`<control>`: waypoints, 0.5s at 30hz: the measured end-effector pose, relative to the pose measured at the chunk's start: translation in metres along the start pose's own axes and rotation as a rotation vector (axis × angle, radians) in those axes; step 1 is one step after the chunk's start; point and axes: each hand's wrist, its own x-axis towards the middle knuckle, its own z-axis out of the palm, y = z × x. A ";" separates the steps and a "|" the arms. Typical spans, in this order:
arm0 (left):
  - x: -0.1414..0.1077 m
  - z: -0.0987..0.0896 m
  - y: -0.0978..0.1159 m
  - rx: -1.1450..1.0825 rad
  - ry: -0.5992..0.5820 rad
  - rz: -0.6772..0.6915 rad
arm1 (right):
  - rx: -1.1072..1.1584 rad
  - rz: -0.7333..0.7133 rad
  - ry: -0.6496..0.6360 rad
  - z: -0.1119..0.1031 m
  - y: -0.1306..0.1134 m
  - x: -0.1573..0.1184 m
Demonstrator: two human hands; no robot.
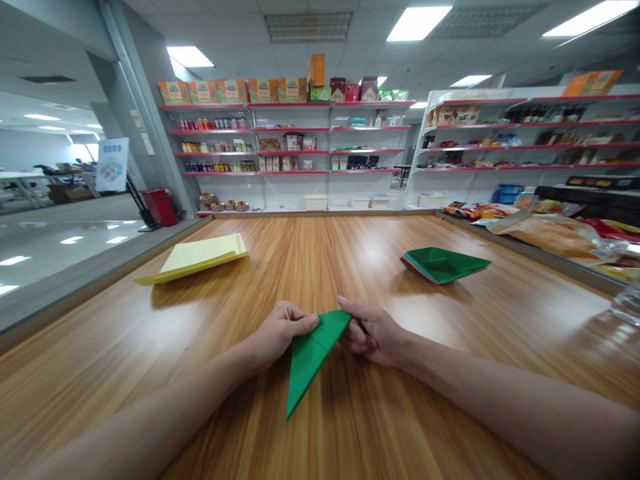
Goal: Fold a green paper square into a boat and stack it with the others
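A green sheet of paper point(316, 350), folded into a triangle with a crease across it, is held up between my hands over the wooden table. My left hand point(287, 330) pinches its upper left edge, thumb on top. At the upper right corner, my right hand point(373, 331) grips the paper between thumb and curled fingers. One long point of the triangle hangs down toward me. The fingers behind the paper are partly hidden.
On the wooden table point(320, 253), a pad of yellow paper point(200, 257) lies at the left. Nested folded-paper shapes point(445, 265), green uppermost, sit at the right. Packaged snacks point(545, 233) lie beyond the right edge, and a clear plastic item point(627, 305) is nearer. Stocked shelves point(295, 173) stand behind.
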 end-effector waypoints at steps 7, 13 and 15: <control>-0.002 -0.001 -0.002 0.017 0.003 0.022 | -0.088 -0.052 0.045 0.001 0.005 0.001; -0.002 0.005 -0.001 0.089 0.019 0.092 | -0.419 -0.078 0.099 0.009 0.006 -0.001; -0.002 0.006 0.000 0.095 0.001 0.093 | -0.481 -0.073 0.065 0.012 0.006 -0.002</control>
